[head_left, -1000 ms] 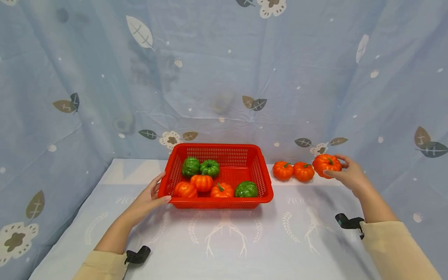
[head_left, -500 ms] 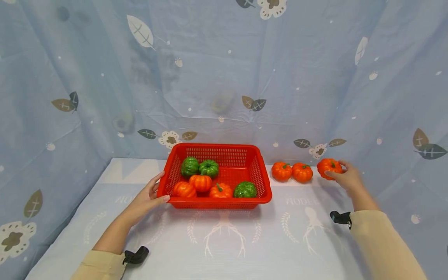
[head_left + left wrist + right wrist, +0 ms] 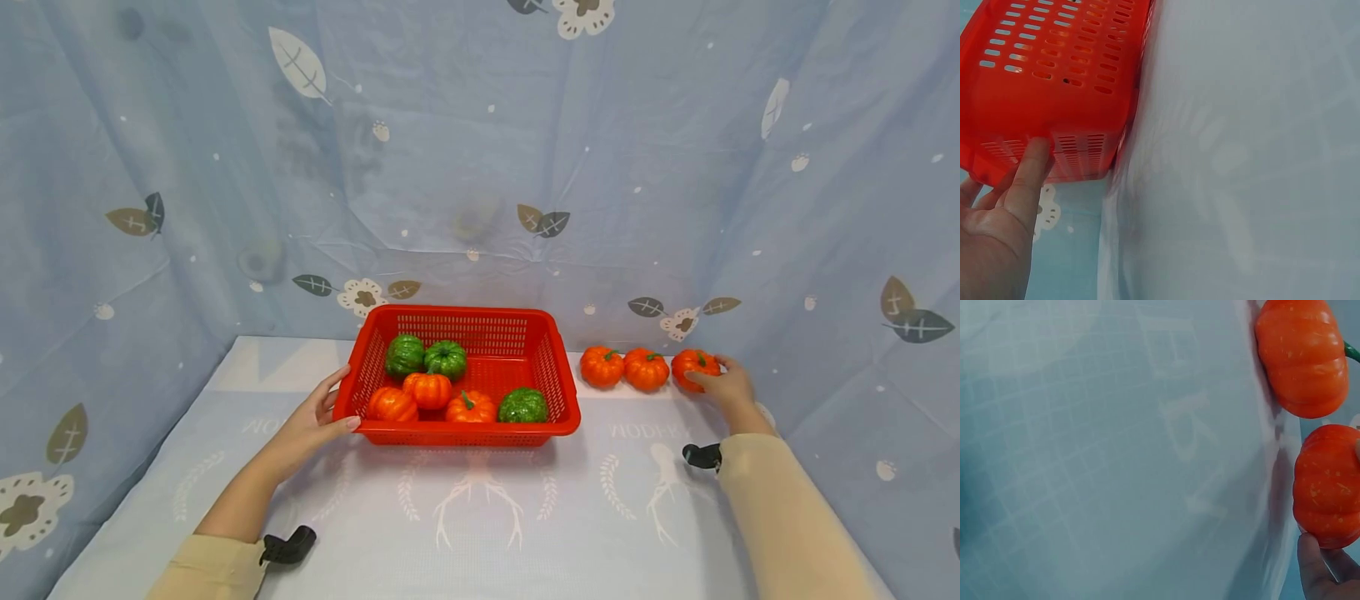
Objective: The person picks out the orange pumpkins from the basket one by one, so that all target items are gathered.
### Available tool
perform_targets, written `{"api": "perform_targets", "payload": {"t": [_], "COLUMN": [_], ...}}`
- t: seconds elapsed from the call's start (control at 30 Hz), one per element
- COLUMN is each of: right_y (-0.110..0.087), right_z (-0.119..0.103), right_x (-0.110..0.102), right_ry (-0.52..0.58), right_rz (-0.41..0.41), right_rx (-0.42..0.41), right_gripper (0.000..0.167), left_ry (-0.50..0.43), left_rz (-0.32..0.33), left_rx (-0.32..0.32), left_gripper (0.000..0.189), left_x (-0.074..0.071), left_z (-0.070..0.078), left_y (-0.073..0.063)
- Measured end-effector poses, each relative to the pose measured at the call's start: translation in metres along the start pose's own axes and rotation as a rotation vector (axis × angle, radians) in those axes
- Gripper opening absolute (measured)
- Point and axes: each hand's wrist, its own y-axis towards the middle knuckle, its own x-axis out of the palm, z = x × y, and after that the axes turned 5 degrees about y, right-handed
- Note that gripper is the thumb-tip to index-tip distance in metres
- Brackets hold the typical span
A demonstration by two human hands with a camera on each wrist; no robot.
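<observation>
In the head view, we see the R hand (image 3: 731,389) grasping b/w thumb and fingers an orange pumpkin (image 3: 692,365); it is at the R end of a row w/ two other orange pumpkins (image 3: 602,367), near the back edge of the white table (image 3: 480,525); the L hand (image 3: 303,429) is unclenched, w/ fingers rather straight, and rests against the L end of the red basket (image 3: 465,427); in this basket we count 3 green pumpkins (image 3: 446,360) plus 3 orange basket pumpkins (image 3: 471,407); behind hangs a blue curtain (image 3: 450,125) w/ leaf & flower motifs.

In the L wrist view, we find the thumb touching the basket's outer wall; the other fingers are partly hidden.

In the R wrist view, we see digits at the grasped pumpkin's lower side; its neighbour lies just beside, w/ green stem visible.
</observation>
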Motion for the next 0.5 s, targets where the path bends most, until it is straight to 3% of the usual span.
{"api": "perform_targets", "payload": {"t": [0.5], "right_y": [0.0052], "right_z": [0.0041], "right_x": [0.0083], "right_ry": [0.030], "right_rz": [-0.014], "right_rx": [0.062], "right_gripper": [0.083], "left_ry": [-0.013], "left_rz": [0.003], "left_rx": [-0.017], "left_gripper": [0.087], "left_x": [-0.0002], "left_z": [-0.0018], "left_y": [0.0020]}}
